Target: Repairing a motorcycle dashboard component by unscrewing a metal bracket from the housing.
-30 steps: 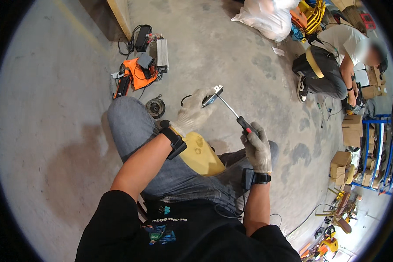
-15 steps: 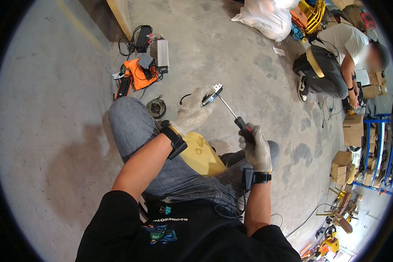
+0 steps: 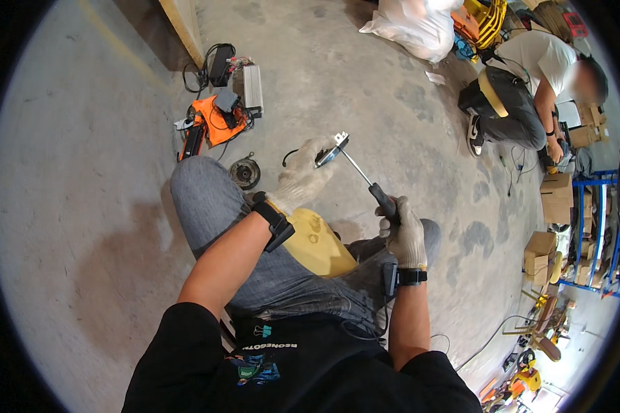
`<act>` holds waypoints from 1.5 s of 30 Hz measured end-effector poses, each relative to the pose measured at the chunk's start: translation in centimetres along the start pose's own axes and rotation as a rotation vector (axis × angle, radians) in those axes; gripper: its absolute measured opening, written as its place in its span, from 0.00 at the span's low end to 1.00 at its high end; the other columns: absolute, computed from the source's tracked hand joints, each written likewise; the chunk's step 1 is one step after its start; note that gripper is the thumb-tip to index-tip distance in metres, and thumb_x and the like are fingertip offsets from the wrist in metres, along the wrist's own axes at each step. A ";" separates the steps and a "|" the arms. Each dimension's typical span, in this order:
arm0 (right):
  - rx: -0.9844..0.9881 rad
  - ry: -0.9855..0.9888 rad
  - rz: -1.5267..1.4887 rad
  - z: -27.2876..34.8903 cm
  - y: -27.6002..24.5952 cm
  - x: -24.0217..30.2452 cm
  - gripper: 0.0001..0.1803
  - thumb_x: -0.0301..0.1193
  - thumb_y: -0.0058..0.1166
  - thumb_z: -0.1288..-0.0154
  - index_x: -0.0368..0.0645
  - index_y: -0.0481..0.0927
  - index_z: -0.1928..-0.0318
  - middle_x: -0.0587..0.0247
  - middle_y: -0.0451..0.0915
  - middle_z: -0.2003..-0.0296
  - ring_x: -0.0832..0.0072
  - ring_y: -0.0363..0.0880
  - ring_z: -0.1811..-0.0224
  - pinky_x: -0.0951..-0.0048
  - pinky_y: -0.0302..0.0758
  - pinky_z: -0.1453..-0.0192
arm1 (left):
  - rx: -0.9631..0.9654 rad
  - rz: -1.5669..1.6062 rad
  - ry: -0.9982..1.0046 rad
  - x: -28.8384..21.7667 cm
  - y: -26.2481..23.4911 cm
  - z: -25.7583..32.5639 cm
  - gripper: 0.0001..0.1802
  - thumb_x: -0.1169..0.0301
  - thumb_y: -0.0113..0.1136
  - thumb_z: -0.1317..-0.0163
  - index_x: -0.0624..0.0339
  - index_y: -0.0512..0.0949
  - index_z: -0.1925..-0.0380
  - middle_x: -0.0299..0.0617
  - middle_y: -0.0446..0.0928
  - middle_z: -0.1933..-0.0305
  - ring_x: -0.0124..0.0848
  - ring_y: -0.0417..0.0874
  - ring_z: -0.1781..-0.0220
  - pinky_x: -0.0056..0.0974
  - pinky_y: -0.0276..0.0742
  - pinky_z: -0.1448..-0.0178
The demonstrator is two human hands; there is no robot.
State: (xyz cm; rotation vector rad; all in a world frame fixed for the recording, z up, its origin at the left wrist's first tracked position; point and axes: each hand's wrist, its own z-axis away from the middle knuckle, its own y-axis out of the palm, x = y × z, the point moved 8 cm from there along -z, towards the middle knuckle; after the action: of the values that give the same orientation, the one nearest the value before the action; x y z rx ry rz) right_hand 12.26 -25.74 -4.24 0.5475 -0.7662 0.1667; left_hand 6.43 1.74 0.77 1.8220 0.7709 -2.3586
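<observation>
My left hand (image 3: 304, 172), in a pale knit glove, grips a small flat dark device (image 3: 329, 155) with a white bracket-like piece at its upper end. A short black cable (image 3: 288, 157) sticks out beside that hand. My gloved right hand (image 3: 404, 234) is closed round the black handle of a screwdriver (image 3: 384, 200). The shaft slants up and left to the device; its tip is at the device's edge, and whether it touches a screw is too small to tell. Below my hands, a yellow seat (image 3: 317, 244) shows between my legs.
A round metal wheel part (image 3: 245, 171) lies by my left knee. Beyond it are an orange cloth (image 3: 213, 113) with dark parts and a silver box (image 3: 253, 91) with cables. At right, a co-worker (image 3: 530, 82) crouches near cardboard boxes (image 3: 556, 197) and a blue rack (image 3: 592, 234).
The screwdriver's handle has turned in my right hand, its red patch no longer facing up. My left hand and the device stay nearly in place. The view has shifted slightly.
</observation>
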 end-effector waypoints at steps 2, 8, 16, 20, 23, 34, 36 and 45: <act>-0.077 -0.170 0.005 0.0 -0.2 0.7 0.26 0.40 0.59 0.23 0.35 0.73 0.35 0.54 0.79 0.50 0.68 0.82 0.52 0.66 0.82 0.49 | -0.005 0.022 0.028 -0.4 0.1 0.0 0.29 0.64 0.63 0.32 0.58 0.74 0.32 0.46 0.79 0.38 0.37 0.81 0.40 0.41 0.74 0.33; -0.068 -0.251 -0.052 0.2 1.0 0.8 0.25 0.40 0.58 0.22 0.35 0.74 0.36 0.56 0.80 0.53 0.68 0.81 0.56 0.66 0.83 0.54 | 0.017 0.005 -0.019 -0.1 -0.2 0.0 0.29 0.64 0.63 0.33 0.57 0.74 0.32 0.46 0.78 0.37 0.37 0.81 0.40 0.40 0.73 0.31; -0.126 -0.224 -0.143 -0.3 -0.8 0.2 0.19 0.34 0.58 0.23 0.35 0.77 0.40 0.55 0.80 0.54 0.67 0.81 0.58 0.65 0.81 0.54 | 0.027 0.015 -0.029 -0.6 0.2 0.0 0.30 0.65 0.63 0.33 0.60 0.74 0.32 0.48 0.78 0.37 0.38 0.80 0.37 0.41 0.73 0.30; -0.078 -0.256 -0.139 -0.2 -0.2 0.6 0.21 0.29 0.60 0.26 0.35 0.75 0.38 0.55 0.80 0.53 0.66 0.82 0.57 0.64 0.82 0.51 | 0.009 0.038 -0.020 -0.3 0.2 -0.3 0.31 0.64 0.63 0.34 0.63 0.74 0.32 0.50 0.79 0.37 0.39 0.80 0.37 0.41 0.73 0.29; -0.083 -0.231 -0.132 0.1 -0.1 0.6 0.23 0.29 0.61 0.26 0.35 0.74 0.36 0.54 0.81 0.52 0.64 0.83 0.54 0.63 0.83 0.48 | -0.019 0.055 -0.009 -0.7 0.0 0.1 0.32 0.64 0.64 0.35 0.65 0.74 0.32 0.51 0.80 0.39 0.39 0.81 0.38 0.41 0.73 0.30; -0.073 -0.210 -0.153 0.1 -0.3 0.0 0.24 0.33 0.63 0.27 0.35 0.75 0.36 0.54 0.82 0.50 0.65 0.84 0.51 0.66 0.83 0.48 | 0.011 0.068 -0.104 0.8 0.2 0.1 0.35 0.61 0.63 0.35 0.67 0.71 0.31 0.56 0.79 0.37 0.42 0.80 0.34 0.42 0.72 0.28; -0.062 -0.206 -0.219 0.4 -0.2 0.3 0.23 0.34 0.62 0.26 0.34 0.76 0.37 0.55 0.81 0.50 0.66 0.83 0.52 0.68 0.82 0.49 | 0.008 0.060 -0.095 0.7 0.2 0.0 0.36 0.60 0.63 0.34 0.67 0.70 0.30 0.57 0.79 0.36 0.43 0.80 0.33 0.42 0.71 0.27; 0.148 -0.150 -0.024 -1.5 8.2 3.2 0.30 0.29 0.65 0.33 0.38 0.71 0.33 0.62 0.80 0.55 0.71 0.82 0.58 0.68 0.82 0.50 | 0.125 -0.005 -0.018 -0.1 1.1 0.0 0.37 0.62 0.62 0.35 0.62 0.69 0.27 0.54 0.75 0.30 0.44 0.77 0.28 0.43 0.69 0.25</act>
State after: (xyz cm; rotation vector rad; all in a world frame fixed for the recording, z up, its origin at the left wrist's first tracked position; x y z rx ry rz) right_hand 12.71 -18.15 0.45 0.7148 -0.8973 0.1620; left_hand 6.87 0.80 0.50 1.8441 0.6404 -2.4754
